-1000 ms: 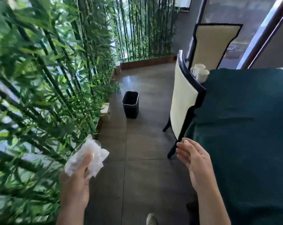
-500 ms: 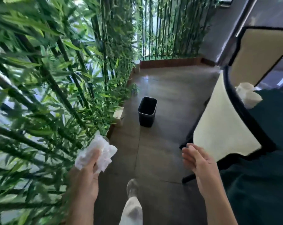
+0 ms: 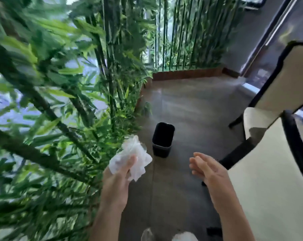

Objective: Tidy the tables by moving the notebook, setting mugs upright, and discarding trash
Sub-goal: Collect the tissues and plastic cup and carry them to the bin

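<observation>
My left hand (image 3: 118, 181) grips a crumpled white tissue (image 3: 132, 158), held at about waist height left of centre. A small black trash bin (image 3: 163, 139) stands on the tiled floor just ahead, slightly right of the tissue and a short way beyond it; its inside looks dark. My right hand (image 3: 206, 168) hangs to the right of the bin with fingers loosely apart and nothing in it. No notebook, mug or table shows in this view.
Dense bamboo plants (image 3: 51, 101) in a low planter fill the left side and the far end. Two cream chairs with black frames (image 3: 272, 171) stand on the right, close to my right arm. Grey floor tiles (image 3: 190, 105) run between them.
I have walked forward: the bin is nearer and larger now. The green table has slid out of view on the right. The tissue stays in my left hand.
</observation>
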Demonstrator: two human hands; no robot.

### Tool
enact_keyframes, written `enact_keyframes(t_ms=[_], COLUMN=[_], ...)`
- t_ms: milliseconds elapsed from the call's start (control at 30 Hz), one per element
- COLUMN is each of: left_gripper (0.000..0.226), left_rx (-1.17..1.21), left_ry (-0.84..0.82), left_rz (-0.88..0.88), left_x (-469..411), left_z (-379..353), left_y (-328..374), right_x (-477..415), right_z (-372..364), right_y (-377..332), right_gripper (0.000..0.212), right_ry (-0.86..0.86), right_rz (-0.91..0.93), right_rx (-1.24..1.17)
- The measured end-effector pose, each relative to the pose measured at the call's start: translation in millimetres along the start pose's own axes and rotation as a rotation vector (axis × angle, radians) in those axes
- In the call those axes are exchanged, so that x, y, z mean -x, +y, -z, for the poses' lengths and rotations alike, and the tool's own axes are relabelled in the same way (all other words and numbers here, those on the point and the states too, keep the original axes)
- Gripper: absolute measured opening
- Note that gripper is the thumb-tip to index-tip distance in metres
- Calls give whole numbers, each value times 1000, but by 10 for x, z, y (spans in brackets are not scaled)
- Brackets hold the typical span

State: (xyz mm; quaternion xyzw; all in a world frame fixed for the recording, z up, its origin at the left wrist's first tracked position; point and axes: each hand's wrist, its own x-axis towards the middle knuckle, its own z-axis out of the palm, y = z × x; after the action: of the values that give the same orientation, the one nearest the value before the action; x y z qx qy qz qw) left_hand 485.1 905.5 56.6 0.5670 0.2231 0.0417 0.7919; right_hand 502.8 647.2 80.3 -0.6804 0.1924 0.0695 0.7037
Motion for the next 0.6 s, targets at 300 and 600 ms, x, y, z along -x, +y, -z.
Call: enact_keyframes(t_ms=[300, 600], left_gripper=[40, 19], left_rx=[-84, -177], left_ry=[-201, -118], left_rz=[177, 423], left_x=[-1197, -2993], left_z=[-1210, -2241], left_y=[-250, -913], right_x=[-1566, -3683], right_z=[-92, -113], right_y=[-326, -145], right_gripper=[58, 28], right_ry=[-445, -386], right_rz=[-109, -167], right_rx=[157, 13])
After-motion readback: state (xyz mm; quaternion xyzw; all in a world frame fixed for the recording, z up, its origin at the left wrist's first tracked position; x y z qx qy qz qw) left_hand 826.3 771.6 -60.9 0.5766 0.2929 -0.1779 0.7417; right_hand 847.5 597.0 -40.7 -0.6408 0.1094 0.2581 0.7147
